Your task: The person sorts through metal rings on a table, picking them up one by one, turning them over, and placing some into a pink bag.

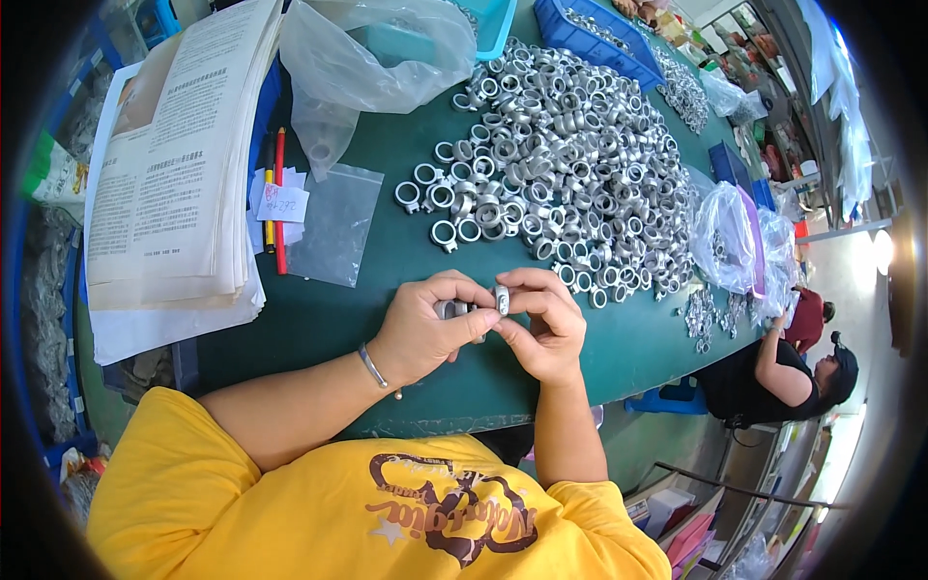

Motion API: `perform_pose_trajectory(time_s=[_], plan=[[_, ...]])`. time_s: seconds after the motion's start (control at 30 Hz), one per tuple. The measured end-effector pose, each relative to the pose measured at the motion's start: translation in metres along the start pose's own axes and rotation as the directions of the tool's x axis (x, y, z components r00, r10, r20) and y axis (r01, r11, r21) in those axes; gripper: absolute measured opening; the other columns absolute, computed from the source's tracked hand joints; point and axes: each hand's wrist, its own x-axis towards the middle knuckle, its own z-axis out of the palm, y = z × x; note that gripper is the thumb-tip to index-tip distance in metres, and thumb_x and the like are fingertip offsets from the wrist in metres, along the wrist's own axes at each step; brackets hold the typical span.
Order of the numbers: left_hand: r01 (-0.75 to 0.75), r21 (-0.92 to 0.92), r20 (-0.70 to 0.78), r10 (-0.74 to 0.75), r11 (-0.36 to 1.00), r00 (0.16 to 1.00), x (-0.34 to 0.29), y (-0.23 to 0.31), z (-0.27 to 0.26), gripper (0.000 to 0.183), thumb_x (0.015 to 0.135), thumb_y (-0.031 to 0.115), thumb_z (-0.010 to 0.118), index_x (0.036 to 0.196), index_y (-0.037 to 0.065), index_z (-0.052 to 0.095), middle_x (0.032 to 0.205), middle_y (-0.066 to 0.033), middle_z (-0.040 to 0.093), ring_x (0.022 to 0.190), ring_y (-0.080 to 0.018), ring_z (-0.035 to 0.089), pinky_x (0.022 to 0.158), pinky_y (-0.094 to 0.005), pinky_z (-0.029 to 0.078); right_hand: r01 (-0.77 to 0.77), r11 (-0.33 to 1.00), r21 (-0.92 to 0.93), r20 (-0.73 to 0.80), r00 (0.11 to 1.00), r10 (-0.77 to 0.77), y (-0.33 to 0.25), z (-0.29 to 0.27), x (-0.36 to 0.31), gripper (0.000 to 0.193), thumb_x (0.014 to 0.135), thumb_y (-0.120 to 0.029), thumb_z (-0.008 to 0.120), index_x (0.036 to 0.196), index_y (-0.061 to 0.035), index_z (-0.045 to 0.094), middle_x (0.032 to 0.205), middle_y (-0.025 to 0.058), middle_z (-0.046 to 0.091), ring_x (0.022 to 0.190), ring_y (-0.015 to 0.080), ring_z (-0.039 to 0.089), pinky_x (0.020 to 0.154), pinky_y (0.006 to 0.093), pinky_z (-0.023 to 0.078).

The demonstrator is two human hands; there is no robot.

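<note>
Near the front edge of the green table, my two hands meet at the fingertips. My left hand [425,327] is closed around several silver metal rings, partly hidden by its fingers. Between the fingertips of both hands stands one small metal ring [502,300], turned edge-on. My right hand [543,327] pinches that ring from its right side with thumb and fingers. Just beyond my hands spreads a large heap of the same silver rings [590,164], each with a small lug on its side. A few of them lie loose at the heap's left edge.
Stacked newspapers [174,164] lie at the left. Beside them are a red pen [280,208], paper slips and a clear zip bag [338,227]. A plastic bag [382,58] and a blue crate [599,43] stand at the back. At the right another person [773,377] sits by the table.
</note>
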Motion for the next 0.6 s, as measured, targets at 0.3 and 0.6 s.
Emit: perform_pose_trajectory(time_s=[0.3,0.6], plan=[[0.036,0.074,-0.019,-0.035,0.997,0.999,-0.002,0.002,0.001,0.006,0.077,0.003,0.063,0.080,-0.001,0.061,0.084,-0.0036,0.056,0.056,-0.0068,0.052,0.042,-0.0172,0.038,-0.291,0.866,0.407,0.045,0.953,0.299,0.006,-0.008,-0.009,0.024,0.082,0.000,0.054,0.105,0.0042,0.054,0.097,0.0099,0.051,0.082,0.0142,0.052,0.069,0.0238,0.044],[-0.491,0.419,0.077,0.508,0.764,0.858,0.005,-0.016,-0.001,0.011,0.074,0.002,0.066,0.082,0.002,0.059,0.081,-0.0020,0.058,0.054,-0.0069,0.052,0.043,-0.0173,0.039,-0.468,0.759,0.453,0.198,0.883,0.426,0.002,-0.006,-0.010,0.023,0.084,-0.007,0.059,0.104,0.0036,0.056,0.084,0.0080,0.060,0.073,0.0117,0.056,0.062,0.0217,0.046]])
